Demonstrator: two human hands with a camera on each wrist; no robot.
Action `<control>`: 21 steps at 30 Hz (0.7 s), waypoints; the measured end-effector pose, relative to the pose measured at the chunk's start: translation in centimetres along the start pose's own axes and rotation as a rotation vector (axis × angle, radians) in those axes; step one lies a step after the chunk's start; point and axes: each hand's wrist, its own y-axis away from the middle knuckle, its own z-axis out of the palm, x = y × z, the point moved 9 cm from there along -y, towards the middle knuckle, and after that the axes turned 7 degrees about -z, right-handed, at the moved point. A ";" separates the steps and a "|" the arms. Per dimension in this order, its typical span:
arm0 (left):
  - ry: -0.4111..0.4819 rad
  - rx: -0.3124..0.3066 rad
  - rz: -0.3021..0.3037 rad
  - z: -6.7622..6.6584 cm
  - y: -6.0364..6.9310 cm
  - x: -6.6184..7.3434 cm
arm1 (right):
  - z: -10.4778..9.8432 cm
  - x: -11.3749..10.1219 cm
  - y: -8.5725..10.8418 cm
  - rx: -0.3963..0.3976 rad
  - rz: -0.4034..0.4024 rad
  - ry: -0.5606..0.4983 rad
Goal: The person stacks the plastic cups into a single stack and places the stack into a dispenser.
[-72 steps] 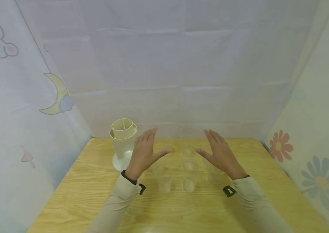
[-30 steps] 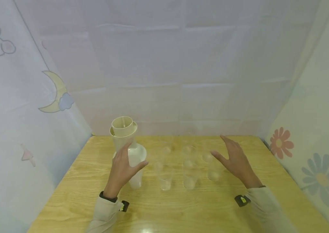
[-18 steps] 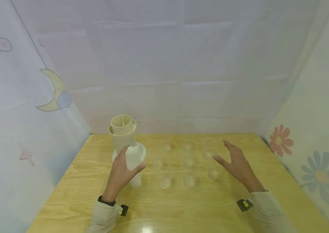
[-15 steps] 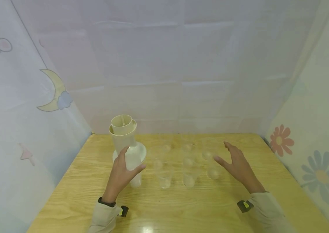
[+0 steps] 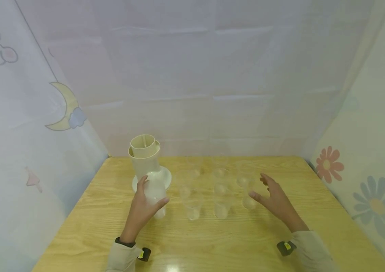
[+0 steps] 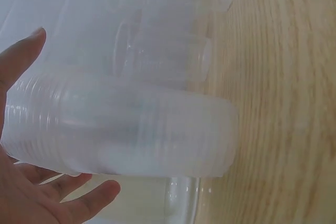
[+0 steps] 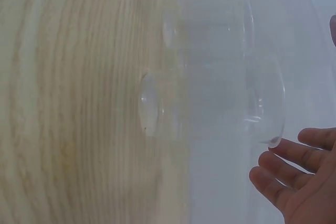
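Observation:
A tall stack of nested clear plastic cups (image 5: pixel 155 192) stands upright at the left of the table. My left hand (image 5: pixel 140 211) is curved loosely around it; in the left wrist view the thumb stands apart from the stack (image 6: pixel 142 127) and the fingers lie along its other side. Several single clear cups (image 5: pixel 221 204) stand in rows to the right of the stack. Beside the right front cup (image 5: pixel 249 200) hovers my right hand (image 5: pixel 278 202), thumb and fingers spread. In the right wrist view its fingertips are at the rim of a cup (image 7: pixel 262 108), perhaps touching.
Behind the stack stands a cream double cylinder (image 5: pixel 144 155) with a round white base (image 5: pixel 166 174). The wooden table (image 5: pixel 192 249) reaches a pale cloth backdrop (image 5: pixel 192 75) at the back. Printed cloth walls rise on both sides.
Both hands have moved apart from above the middle cups, the left to the cup stack, the right beside the right-hand cups. Lately their fingers have lowered and curved in slightly.

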 end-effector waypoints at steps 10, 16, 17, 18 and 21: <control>0.190 -0.032 -0.012 0.5 1.0 -1.7 | 0.8 1.0 0.9 0.015 0.033 -0.074; 0.282 -0.043 -0.030 0.3 1.4 -2.6 | 0.9 1.5 1.0 0.037 0.047 -0.094; 0.296 -0.043 -0.036 0.3 1.5 -2.7 | 1.0 1.7 1.1 0.040 0.053 -0.100; 0.303 -0.042 -0.039 0.3 1.5 -2.8 | 1.1 1.8 1.2 0.042 0.061 -0.109; 0.319 -0.043 -0.039 0.3 1.5 -2.9 | 1.7 2.5 1.6 0.035 0.090 -0.140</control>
